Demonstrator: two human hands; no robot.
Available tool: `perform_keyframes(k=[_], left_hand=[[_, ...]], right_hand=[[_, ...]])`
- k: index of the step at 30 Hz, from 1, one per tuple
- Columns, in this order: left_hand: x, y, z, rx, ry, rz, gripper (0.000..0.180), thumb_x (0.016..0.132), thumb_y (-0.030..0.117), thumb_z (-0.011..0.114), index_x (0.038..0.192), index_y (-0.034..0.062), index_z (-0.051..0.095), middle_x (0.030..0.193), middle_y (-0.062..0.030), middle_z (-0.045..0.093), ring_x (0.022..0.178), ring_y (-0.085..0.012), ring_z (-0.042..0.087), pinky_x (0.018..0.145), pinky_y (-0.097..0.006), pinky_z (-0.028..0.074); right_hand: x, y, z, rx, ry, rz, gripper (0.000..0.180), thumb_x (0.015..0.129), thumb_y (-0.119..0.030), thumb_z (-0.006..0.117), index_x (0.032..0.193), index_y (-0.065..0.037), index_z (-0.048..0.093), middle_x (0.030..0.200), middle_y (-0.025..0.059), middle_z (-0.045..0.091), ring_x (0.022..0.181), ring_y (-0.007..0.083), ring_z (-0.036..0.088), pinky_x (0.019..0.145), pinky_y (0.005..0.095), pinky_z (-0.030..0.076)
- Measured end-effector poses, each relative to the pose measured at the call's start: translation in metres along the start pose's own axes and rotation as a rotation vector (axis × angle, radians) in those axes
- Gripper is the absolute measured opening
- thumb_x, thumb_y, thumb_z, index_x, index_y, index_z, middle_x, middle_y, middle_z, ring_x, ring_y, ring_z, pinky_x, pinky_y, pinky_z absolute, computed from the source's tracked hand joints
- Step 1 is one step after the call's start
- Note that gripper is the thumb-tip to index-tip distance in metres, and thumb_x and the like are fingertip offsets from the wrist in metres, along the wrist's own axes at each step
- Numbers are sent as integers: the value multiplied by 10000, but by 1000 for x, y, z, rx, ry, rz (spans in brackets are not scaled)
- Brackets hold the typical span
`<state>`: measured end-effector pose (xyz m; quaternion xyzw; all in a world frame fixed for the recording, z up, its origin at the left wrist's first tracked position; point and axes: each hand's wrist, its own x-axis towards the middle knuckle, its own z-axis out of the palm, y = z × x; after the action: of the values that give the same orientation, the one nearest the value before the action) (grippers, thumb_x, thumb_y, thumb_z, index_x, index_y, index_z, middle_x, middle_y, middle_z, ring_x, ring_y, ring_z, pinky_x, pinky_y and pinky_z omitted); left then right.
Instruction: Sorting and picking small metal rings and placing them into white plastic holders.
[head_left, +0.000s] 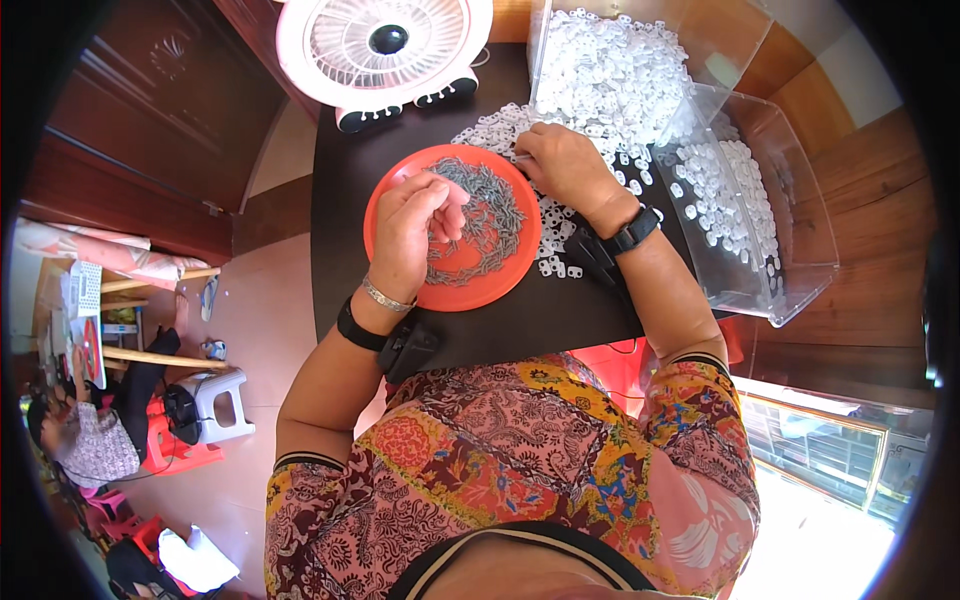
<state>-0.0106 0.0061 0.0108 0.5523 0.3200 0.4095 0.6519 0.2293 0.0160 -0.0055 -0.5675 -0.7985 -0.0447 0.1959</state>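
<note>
An orange-red round plate [470, 297] holds a heap of small grey screw-like pieces [487, 205]. Above its left part is my left hand [418, 215], fingers curled in and thumb against them; whatever lies inside is hidden. My right hand [570, 165] is beyond the plate's right rim, over loose small white plastic pieces with holes [495, 130]. Its thumb and fingertips pinch together around something too small to make out. More of these white pieces [557, 232] are scattered between the plate and my right wrist.
A clear bin [610, 75] heaped with white pieces stands at the back. At the right, a second clear bin [800, 240] lies tilted with more inside. A pink-and-white fan [385, 40] stands at the back left of the dark table [345, 250]. Another person [100, 440] sits far left.
</note>
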Motion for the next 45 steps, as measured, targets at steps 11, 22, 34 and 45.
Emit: perform_keyframes(k=[11, 22, 34, 45], left_hand=[[0, 0, 2, -47, -8, 10, 269, 912, 207, 455, 814, 30, 634, 648, -23, 591, 538, -79, 522, 509, -198, 381], [-3, 0, 4, -42, -145, -148, 327, 933, 333, 422, 859, 46, 562, 700, -47, 577, 576, -97, 525, 519, -213, 396], [-2, 3, 1, -212, -119, -143, 129, 889, 180, 489, 868, 57, 521, 680, -26, 542, 579, -102, 511, 522, -223, 397], [1, 4, -1, -44, -86, -108, 144, 881, 177, 512, 792, 68, 540, 648, 0, 540, 543, -82, 508, 515, -206, 395]], right_hand=[[0, -1, -11, 185, 115, 97, 135, 817, -154, 654, 871, -33, 681, 781, 114, 616, 731, 267, 622, 678, 344, 491], [-3, -59, -31, 1077, -11, -112, 133, 801, 43, 665, 908, -35, 677, 900, 59, 648, 850, 148, 624, 760, 259, 502], [-3, -66, -28, 921, 66, -141, 255, 770, 30, 701, 1007, -61, 678, 981, 72, 649, 913, 171, 625, 775, 278, 505], [-5, -71, -25, 921, 70, -40, 268, 774, -50, 726, 1034, -95, 680, 952, 59, 652, 801, 153, 635, 653, 261, 500]])
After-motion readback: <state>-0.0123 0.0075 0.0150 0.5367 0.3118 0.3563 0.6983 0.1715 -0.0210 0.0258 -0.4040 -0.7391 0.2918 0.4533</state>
